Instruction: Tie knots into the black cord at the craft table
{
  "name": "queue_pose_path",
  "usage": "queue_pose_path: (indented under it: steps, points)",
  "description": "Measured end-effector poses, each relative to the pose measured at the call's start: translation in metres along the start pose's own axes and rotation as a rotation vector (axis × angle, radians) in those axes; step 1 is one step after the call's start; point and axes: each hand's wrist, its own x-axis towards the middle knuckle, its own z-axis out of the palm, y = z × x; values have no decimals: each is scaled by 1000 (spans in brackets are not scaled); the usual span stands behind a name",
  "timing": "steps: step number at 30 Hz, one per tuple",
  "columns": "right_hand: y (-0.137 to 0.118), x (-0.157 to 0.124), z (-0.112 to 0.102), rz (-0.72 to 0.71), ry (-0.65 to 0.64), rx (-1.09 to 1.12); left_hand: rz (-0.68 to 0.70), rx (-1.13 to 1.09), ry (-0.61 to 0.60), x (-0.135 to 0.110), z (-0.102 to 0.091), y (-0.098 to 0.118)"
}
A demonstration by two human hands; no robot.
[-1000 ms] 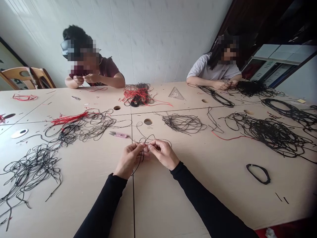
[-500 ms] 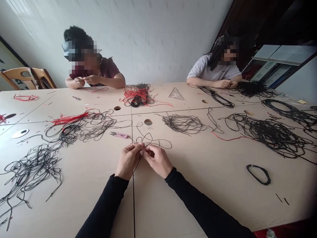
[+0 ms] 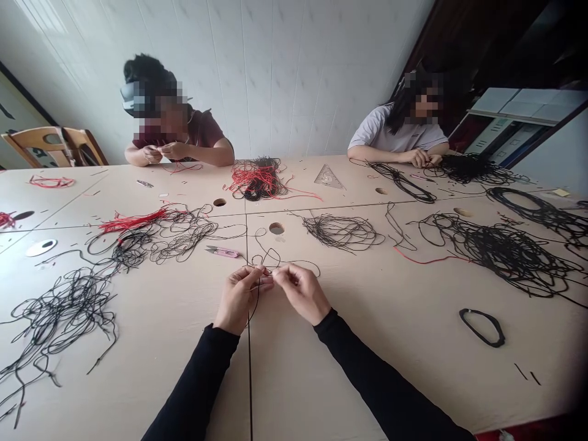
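Note:
My left hand and my right hand meet fingertip to fingertip over the middle of the table, both pinching a thin black cord. The cord loops away from my fingers across the tabletop and a short tail hangs down between my hands. Pink thread snips lie just beyond my left hand. Both arms wear black sleeves.
Tangles of black cord lie right, centre and left. Red cord bundles and a red-black heap lie farther off. A black loop rests at the right. Two people work cords at the table's far side.
My hands stayed together at the same spot, shifting slightly as the fingers reworked the cord. The view tilted a little.

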Motion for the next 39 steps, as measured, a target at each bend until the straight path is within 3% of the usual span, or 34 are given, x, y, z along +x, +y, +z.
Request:
queue_pose_path:
  steps: [3, 11, 17, 19, 26, 39]
  points:
    - [6, 5, -7, 35, 89, 24, 14, 130, -52, -2, 2, 2]
    - [5, 8, -12, 104, -103, 207, 31, 359, -145, -5, 4, 0]
    - [7, 12, -18, 256, 105, 415, 3, 319, -171, -5, 5, 0]
    - [7, 12, -18, 252, 115, 359, -4, 243, -143, -4, 5, 1]
    - [6, 5, -8, 56, -112, 77, -26, 51, -67, -2, 1, 2]
    - [3, 6, -8, 13, -23, -69, -11, 36, -8, 2, 0, -2]
